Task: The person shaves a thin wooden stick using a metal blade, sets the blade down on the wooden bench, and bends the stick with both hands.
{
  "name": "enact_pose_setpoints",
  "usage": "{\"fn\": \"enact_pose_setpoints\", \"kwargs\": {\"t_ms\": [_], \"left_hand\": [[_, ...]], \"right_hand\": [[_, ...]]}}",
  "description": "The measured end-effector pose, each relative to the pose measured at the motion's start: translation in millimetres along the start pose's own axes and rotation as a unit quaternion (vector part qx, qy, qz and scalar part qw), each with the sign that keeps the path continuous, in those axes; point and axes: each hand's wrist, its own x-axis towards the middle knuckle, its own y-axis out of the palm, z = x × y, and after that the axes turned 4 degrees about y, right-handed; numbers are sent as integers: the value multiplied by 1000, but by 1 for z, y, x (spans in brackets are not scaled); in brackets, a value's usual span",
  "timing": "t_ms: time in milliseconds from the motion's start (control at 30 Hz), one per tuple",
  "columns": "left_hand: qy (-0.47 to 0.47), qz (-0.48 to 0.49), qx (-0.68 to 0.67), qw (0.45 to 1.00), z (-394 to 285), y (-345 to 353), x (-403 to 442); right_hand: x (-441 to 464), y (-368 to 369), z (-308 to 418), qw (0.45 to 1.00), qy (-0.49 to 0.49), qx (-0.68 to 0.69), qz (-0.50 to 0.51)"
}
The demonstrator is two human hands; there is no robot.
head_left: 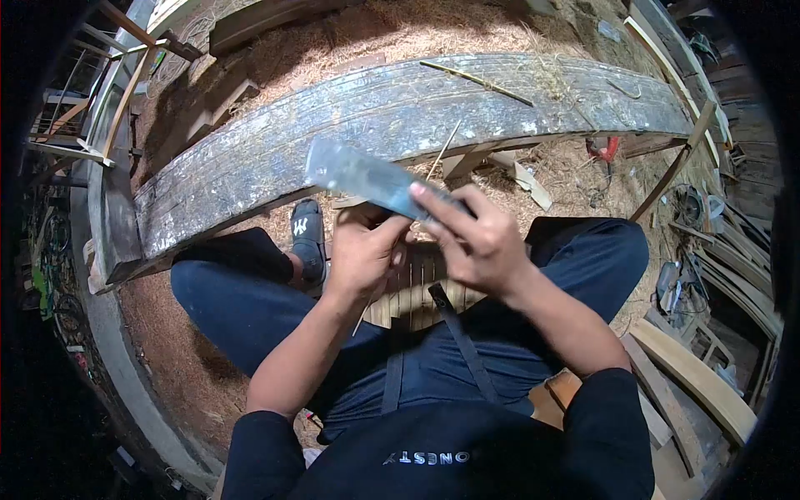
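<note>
My right hand (483, 242) is closed around a broad, blade-like tool (358, 177), grey with a bluish part near my fingers. Motion blur hides its exact kind. The tool points to the upper left, over the bench edge. My left hand (364, 250) is curled just below the tool, with a thin wooden strip (444, 148) running through it. That strip slants from above the tool down toward my lap; its middle is hidden by the tool and my fingers. Below my hands, between my legs, lies a row of pale slats (421, 279).
A long, paint-spattered wooden bench (333, 125) curves across in front of me, with a thin stick (477, 83) on it. Wood shavings (167, 333) cover the ground. A red-handled tool (606, 150) is beyond my knee. Curved boards (696, 379) lie at right.
</note>
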Motion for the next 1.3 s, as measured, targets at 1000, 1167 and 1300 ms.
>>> {"fn": "enact_pose_setpoints", "kwargs": {"t_ms": [1000, 1167, 1300], "left_hand": [[21, 41, 53, 998, 6, -8, 3], [34, 67, 59, 995, 1, -3, 3], [10, 54, 58, 997, 1, -5, 3]], "right_hand": [[-3, 2, -9, 1000, 8, 3, -7], [3, -9, -7, 998, 53, -33, 1], [2, -5, -12, 998, 53, -23, -8]]}}
